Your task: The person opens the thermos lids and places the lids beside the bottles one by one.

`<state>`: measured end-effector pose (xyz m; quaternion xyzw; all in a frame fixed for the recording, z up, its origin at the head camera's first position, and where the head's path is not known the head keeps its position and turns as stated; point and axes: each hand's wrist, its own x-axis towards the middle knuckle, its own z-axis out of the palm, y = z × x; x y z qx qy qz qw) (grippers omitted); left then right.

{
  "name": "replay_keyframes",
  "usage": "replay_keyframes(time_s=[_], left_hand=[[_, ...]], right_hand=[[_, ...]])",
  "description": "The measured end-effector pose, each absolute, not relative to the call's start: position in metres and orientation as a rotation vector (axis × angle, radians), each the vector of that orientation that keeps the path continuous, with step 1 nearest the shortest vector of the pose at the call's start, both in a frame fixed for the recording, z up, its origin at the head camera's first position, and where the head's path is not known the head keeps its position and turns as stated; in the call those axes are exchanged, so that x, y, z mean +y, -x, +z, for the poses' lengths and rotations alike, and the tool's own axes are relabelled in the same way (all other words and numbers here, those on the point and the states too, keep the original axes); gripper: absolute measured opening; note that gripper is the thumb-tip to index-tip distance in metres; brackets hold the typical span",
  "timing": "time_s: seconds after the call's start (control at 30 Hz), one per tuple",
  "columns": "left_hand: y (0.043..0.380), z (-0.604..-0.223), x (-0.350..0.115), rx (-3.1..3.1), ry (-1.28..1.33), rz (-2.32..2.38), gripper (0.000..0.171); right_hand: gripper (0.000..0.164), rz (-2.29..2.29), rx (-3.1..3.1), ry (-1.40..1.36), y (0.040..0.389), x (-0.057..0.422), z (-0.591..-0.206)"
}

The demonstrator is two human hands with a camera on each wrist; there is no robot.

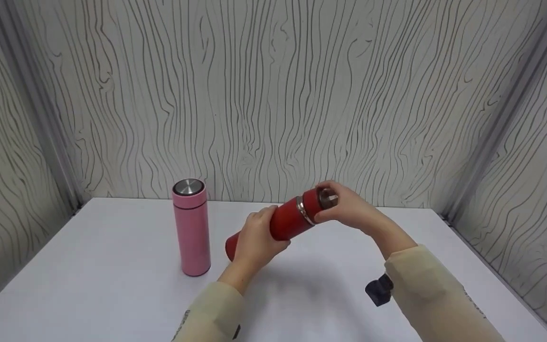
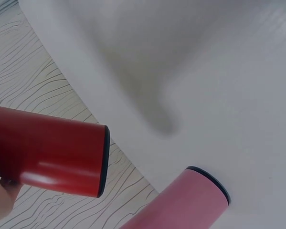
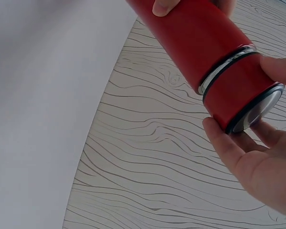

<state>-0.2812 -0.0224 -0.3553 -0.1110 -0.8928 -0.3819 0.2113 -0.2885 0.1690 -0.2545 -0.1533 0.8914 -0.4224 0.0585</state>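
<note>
A red thermos (image 1: 292,219) is held tilted above the white table, its base low at the left and its top raised to the right. My left hand (image 1: 258,241) grips the body around the middle. At the other end, my right hand (image 1: 351,207) holds the red cap (image 3: 236,88) between thumb and fingers. A silver ring (image 3: 225,67) shows between cap and body; whether the thread is still engaged cannot be seen. The dark-rimmed base (image 2: 104,162) appears in the left wrist view. Left of my left hand, a pink thermos (image 1: 193,237) stands upright, its cap on.
The white table (image 1: 112,285) runs back to a panel wall (image 1: 254,95) with a wood-grain pattern. Similar side panels (image 1: 539,190) rise at left and right. A small dark object (image 1: 379,289) is at the right sleeve.
</note>
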Motion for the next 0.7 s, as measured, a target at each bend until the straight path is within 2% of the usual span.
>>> replay_keyframes(time_s=[0.37,0.7], left_hand=[[0.285,-0.352,-0.025,-2.377,0.198,-1.088,0.068],[0.287,-0.348,-0.028,-2.312,0.006,-1.144,0.065]], right_hand=[[0.066,-1.410,2.736,0.367,0.283,0.187,-0.260],[0.071,-1.327,2.706,0.210,0.278,0.188,-0.308]])
